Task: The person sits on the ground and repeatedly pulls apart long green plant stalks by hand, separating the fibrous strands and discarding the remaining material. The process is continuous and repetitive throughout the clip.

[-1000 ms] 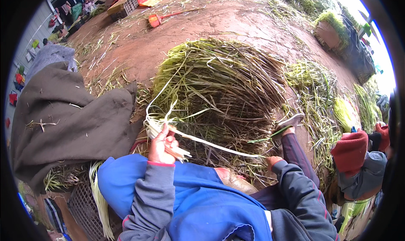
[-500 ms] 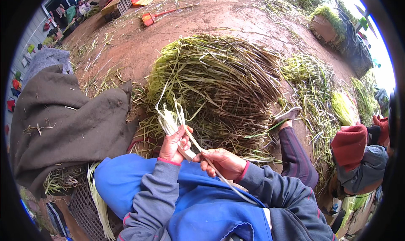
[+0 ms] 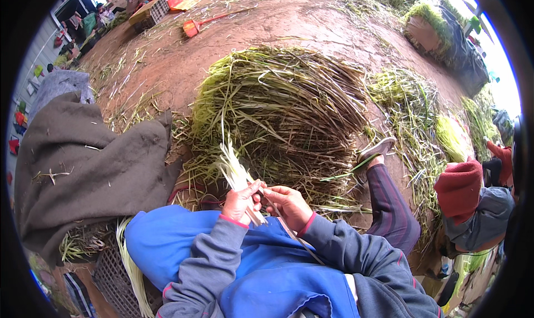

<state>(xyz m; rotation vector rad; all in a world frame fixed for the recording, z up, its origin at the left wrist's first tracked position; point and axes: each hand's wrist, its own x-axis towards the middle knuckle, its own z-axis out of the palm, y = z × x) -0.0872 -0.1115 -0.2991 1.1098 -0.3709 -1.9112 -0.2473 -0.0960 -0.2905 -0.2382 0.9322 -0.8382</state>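
In front of my lap, my left hand (image 3: 239, 203) is closed around a small bundle of pale, cream-white plant stalks (image 3: 234, 170). Their tops point up and away, while the cut ends poke out below my fingers. Right beside it, my right hand (image 3: 290, 206) pinches a single long stalk (image 3: 290, 232), which trails down over my lap toward the right. The fingertips of both hands meet at the bundle. Beyond them lies a big heap of long stalks (image 3: 278, 101), yellow-green at the left and brown at the right.
At the left a dark brown cloth (image 3: 92, 162) is draped over something, with a plastic crate (image 3: 114, 276) below it holding pale stalks (image 3: 131, 268). An orange-red dustpan (image 3: 191, 28) lies on the dirt floor. Another person in a red sleeve (image 3: 459, 187) sits at the right by loose greens (image 3: 409, 104).
Both hands have come closer together, the left shifting slightly right with the bundle. The long stalk that stood apart between them now lies against the bundle at my fingertips.
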